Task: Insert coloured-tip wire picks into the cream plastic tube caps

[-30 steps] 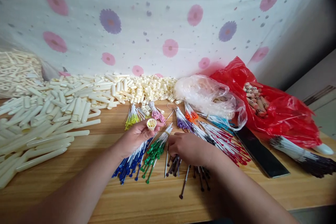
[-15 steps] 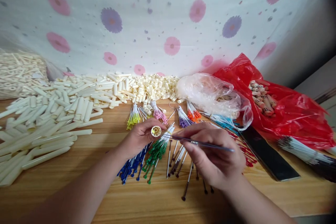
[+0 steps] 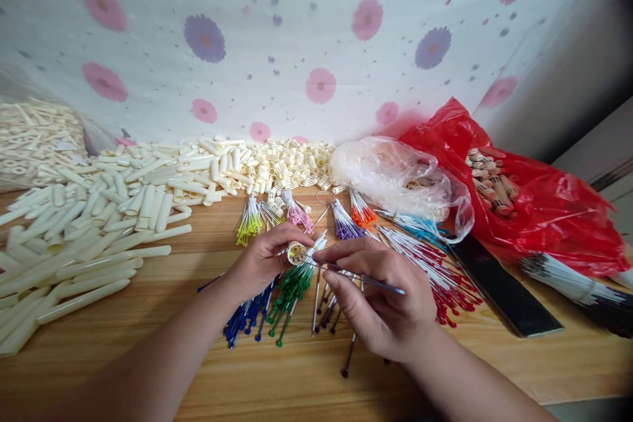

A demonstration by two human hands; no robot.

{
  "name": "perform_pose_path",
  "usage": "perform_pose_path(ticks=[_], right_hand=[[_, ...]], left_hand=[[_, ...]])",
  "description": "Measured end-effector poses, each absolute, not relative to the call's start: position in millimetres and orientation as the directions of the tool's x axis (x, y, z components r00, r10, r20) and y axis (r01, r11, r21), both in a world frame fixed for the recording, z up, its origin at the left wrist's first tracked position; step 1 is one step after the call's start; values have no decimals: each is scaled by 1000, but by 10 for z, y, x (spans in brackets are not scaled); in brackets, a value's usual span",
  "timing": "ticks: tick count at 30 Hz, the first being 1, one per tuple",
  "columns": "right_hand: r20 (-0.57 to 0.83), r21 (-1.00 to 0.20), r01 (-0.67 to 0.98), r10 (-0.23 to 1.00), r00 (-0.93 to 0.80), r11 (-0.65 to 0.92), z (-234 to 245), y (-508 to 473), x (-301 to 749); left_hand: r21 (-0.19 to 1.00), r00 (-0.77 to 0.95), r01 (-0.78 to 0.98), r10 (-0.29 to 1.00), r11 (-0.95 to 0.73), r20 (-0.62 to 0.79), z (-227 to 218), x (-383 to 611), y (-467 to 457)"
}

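My left hand (image 3: 260,264) is closed around a small round cream plastic piece (image 3: 297,253), its open end turned toward me and something yellow inside. Slim metal tweezers (image 3: 368,280) are gripped in my right hand (image 3: 390,297), their tips at the opening of the cream piece. Beneath my hands lie white sticks with green tips (image 3: 295,287), others with blue tips (image 3: 252,316) and several with dark brown tips (image 3: 349,356). To the right of my right hand spread red-tipped sticks (image 3: 435,270).
Cream tubes (image 3: 99,237) heap up at the left, short slotted pieces (image 3: 297,165) at the back. Yellow (image 3: 250,221), pink (image 3: 297,211), purple (image 3: 345,221) and orange (image 3: 362,211) bundles stand beyond my hands. A clear bag (image 3: 390,171), red bag (image 3: 554,211) and black strip (image 3: 504,290) lie right.
My right hand has moved left, bringing the tweezers' tips to the cream piece. The piece has tilted slightly in my left hand. More red-tipped sticks show.
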State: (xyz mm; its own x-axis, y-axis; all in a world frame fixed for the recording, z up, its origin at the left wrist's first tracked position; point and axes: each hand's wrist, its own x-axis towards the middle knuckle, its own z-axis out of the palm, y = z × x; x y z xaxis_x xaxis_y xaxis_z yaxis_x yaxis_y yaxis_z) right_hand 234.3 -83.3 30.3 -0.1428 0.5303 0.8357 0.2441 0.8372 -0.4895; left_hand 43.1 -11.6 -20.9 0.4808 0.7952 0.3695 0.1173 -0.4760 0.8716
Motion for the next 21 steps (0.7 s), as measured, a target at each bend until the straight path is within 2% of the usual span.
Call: perform_pose_path(ticks=[5,10,14,21], right_hand=[[824,-510,218,546,-155,832,308,-829,2354],[816,-518,232,556,-154,824,298,-830,2353],[869,-457,199,483,-109,867,315,-827,2361],[864,-471,178,493,-105,864,327,-832,2376]], left_hand=[[910,536,115,796,-399,281,-156,441,-146],[987,672,80,739,-139,50,-160,426,-169],[994,690,46,723,-97,38,-180,409,-161],[992,702,71,712,-103,23,-177,402,-148]])
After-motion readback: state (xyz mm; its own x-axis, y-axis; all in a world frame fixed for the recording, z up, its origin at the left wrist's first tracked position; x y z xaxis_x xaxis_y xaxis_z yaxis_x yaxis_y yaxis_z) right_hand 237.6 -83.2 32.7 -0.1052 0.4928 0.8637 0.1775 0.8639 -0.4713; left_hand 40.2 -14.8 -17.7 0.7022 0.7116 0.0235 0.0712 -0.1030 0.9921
